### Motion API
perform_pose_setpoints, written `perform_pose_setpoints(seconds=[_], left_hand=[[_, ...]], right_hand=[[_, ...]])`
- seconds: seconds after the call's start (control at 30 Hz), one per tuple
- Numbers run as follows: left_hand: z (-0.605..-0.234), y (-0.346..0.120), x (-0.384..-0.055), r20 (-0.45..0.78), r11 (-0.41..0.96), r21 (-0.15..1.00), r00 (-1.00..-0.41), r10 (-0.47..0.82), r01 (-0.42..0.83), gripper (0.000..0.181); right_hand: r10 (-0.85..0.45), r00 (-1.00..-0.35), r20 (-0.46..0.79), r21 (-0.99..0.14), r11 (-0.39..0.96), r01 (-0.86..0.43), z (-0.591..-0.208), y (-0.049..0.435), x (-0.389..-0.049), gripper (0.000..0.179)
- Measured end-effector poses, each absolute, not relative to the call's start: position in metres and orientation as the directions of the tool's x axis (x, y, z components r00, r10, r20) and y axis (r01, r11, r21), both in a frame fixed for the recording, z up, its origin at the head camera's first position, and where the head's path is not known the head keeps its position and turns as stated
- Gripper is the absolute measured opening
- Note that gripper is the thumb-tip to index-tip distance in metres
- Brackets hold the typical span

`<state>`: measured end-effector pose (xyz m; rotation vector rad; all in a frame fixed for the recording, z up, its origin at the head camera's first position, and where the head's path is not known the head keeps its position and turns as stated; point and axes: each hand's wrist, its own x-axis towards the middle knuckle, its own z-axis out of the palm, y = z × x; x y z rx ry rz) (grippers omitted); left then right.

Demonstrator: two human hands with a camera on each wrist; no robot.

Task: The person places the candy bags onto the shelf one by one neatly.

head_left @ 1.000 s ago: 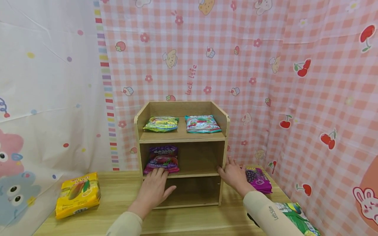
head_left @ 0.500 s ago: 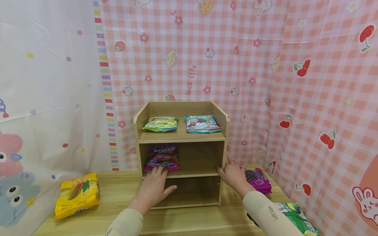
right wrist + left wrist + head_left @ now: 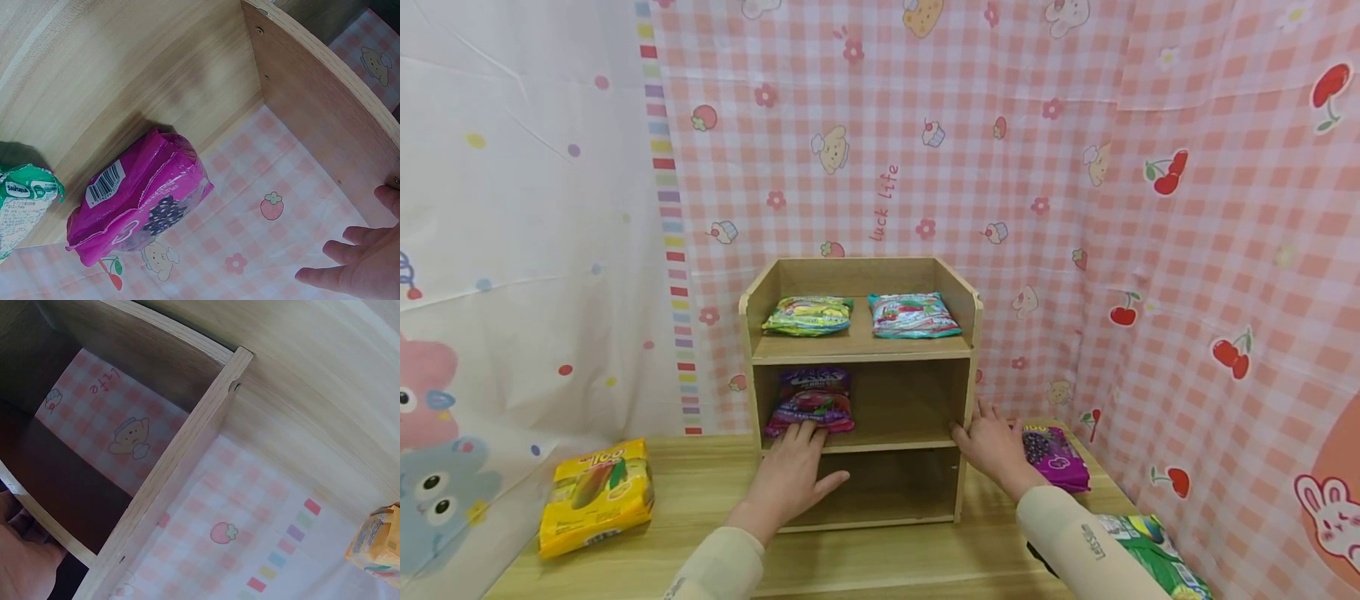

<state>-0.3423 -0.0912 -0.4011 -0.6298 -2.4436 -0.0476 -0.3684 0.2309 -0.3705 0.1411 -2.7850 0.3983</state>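
Note:
A purple candy bag [image 3: 812, 402] with a berry picture leans in the left part of the middle shelf of a small wooden shelf unit [image 3: 861, 357]. My left hand [image 3: 793, 473] touches the bag's lower front edge with its fingertips, the thumb stretched out to the right. In the left wrist view this hand [image 3: 28, 562] shows only in part at the lower left. My right hand [image 3: 996, 442] rests against the unit's right side panel, thumb at the front edge. Its fingers lie spread along the outside, as the right wrist view shows [image 3: 365, 259].
On the top shelf lie a yellow-green candy bag [image 3: 810, 317] and a teal one [image 3: 914, 316]. A yellow mango packet [image 3: 598, 497] stands on the table at left. Right of the unit are a purple packet [image 3: 1054, 458] and a green bag [image 3: 1153, 550]. A checked cloth [image 3: 880, 125] hangs behind.
The purple bag's front edge has shifted slightly up and inward at my left fingertips. My right hand holds its place on the side panel.

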Motion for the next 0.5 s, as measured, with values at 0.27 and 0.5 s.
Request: perform_pose_setpoints(seconds=[0.27, 0.5], left_hand=[[-0.3989, -0.0909, -0.3410, 0.530, 0.894, -0.102, -0.737, 0.420, 0.436, 0.077], [-0.4008, -0.0919, -0.3387, 0.554, 0.895, -0.122, -0.719, 0.420, 0.429, 0.078]], right_hand=[[-0.049, -0.945, 0.324, -0.258, 0.956, -0.138, -0.3712, 0.2311, -0.3702, 0.067], [-0.047, -0.947, 0.318, -0.259, 0.957, -0.135, -0.3713, 0.2312, -0.3706, 0.068]])
